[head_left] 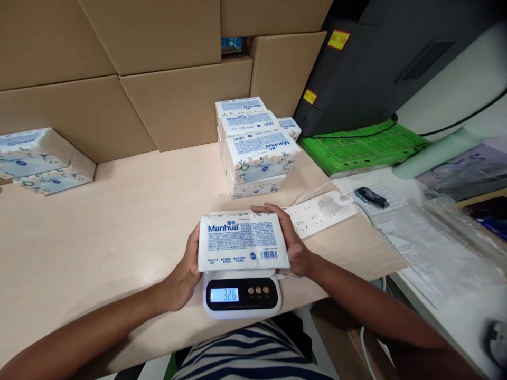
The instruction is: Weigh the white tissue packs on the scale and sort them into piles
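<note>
A white and blue tissue pack [244,241] printed "Manhua" lies over the white digital scale [242,311]. The scale's lit display [224,295] reads what looks like 326. My left hand [182,277] presses against the pack's left side, its fingers partly hidden behind it. On the opposite side, my right hand [291,240] wraps round the right edge, with fingertips over the far edge. Both hands are closed on this one pack. Whether it rests fully on the scale I cannot tell.
Several tissue packs [261,150] are stacked behind the scale; more packs [51,158] sit at left. Cardboard boxes [186,100] wall the back. A white power strip [320,214], a green crate [356,148], a dark machine [368,68] and plastic wrap [447,232] occupy the right.
</note>
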`<state>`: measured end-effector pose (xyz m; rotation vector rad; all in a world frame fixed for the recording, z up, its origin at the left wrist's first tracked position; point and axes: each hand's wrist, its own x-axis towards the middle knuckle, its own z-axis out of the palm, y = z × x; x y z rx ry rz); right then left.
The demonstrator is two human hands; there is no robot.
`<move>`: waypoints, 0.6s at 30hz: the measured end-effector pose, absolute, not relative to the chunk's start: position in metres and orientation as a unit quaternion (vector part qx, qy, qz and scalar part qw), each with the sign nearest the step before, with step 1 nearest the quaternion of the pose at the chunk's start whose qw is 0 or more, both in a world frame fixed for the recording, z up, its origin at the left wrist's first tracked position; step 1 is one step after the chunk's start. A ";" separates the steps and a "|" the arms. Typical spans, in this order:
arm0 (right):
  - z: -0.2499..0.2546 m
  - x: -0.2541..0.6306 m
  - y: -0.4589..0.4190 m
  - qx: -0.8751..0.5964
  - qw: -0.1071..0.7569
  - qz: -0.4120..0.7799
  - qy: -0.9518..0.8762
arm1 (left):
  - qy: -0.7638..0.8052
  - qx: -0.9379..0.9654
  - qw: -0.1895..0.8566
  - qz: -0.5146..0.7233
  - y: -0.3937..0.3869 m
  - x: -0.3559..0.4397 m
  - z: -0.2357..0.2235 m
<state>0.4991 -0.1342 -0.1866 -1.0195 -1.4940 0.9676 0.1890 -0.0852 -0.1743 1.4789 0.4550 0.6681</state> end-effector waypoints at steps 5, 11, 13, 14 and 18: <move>-0.189 0.498 -0.133 -0.425 0.541 0.342 -0.640 | 0.190 0.652 0.671 0.296 -0.082 0.183 -0.181; -0.190 0.494 -0.132 -0.443 0.563 0.280 -0.639 | 0.192 0.657 0.661 0.307 -0.081 0.183 -0.183; -0.189 0.493 -0.133 -0.438 0.570 0.272 -0.640 | 0.189 0.658 0.660 0.309 -0.081 0.184 -0.182; -0.189 0.493 -0.133 -0.430 0.574 0.273 -0.641 | 0.188 0.659 0.661 0.307 -0.082 0.185 -0.181; -0.187 0.492 -0.134 -0.389 0.604 0.298 -0.628 | 0.182 0.664 0.655 0.310 -0.082 0.186 -0.180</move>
